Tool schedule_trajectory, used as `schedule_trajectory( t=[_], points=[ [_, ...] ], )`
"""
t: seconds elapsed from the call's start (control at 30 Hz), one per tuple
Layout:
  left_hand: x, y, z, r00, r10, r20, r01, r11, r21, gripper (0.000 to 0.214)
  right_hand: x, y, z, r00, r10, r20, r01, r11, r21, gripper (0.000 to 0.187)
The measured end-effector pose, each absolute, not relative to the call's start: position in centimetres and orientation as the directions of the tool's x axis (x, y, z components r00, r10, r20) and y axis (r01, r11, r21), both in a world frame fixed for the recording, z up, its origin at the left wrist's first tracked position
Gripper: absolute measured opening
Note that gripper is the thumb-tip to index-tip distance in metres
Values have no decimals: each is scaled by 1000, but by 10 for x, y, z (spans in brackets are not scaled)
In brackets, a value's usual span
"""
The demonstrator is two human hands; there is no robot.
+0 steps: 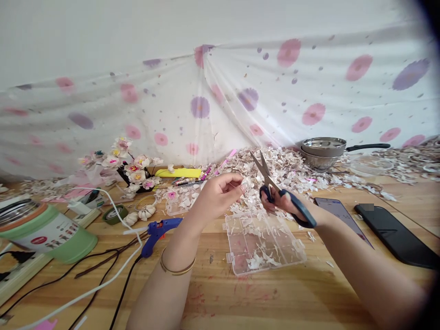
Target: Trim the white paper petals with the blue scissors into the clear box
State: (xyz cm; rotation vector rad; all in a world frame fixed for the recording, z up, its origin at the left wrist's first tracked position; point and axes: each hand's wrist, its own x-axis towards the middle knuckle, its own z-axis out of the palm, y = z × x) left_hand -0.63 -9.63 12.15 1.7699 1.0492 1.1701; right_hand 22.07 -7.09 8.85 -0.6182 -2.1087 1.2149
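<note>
Green tub [51, 231] sits at the left edge, with a blue glue gun [160, 229] right of it on the wooden table [240, 298]. At centre the left hand [216, 195] pinches a small pale flake [243, 187] between thumb and fingertips, higher in the frame than a clear plastic box [264, 243]. Further right, the right hand [280, 204] has its fingers hooked through the scissors [275, 188], blades parted and close to the flake. With so little to hold, the blades could nick the pinching fingertips, or the flake could drop among the scraps [292, 169].

A thin gold bangle [177, 269] rings the bare forearm behind the left hand [220, 195].
</note>
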Motion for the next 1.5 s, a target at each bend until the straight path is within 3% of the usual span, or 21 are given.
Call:
schedule_trajectory(
  t=[0.23, 0.43, 0.67, 0.93, 1.1, 1.5],
  points=[
    [-9, -99, 122, 448, 879, 165, 319, -329, 889, 18, 207, -64, 67, -441, 830, 342, -76, 345, -936, 28],
    [-5, -99, 123, 617, 785, -58, 303, -168, 938, 15, 206, -77, 77, -453, 790, 413, -111, 410, -905, 22],
    [-5, -96, 125, 615, 784, -87, 346, -169, 923, 19, 204, -87, 85, -476, 752, 457, -14, 513, -858, 17],
    [-7, -93, 120, 642, 760, -96, 323, -155, 934, 46, 207, -89, 83, -556, 714, 426, 76, 554, -829, 15],
    [-7, -94, 119, 651, 753, -97, 328, -164, 931, 53, 208, -88, 78, -596, 651, 471, 33, 605, -795, 15],
    [-1, -95, 116, 601, 798, -39, 297, -178, 938, 50, 201, -90, 77, -365, 727, 582, 82, 648, -758, 15]
  ],
)
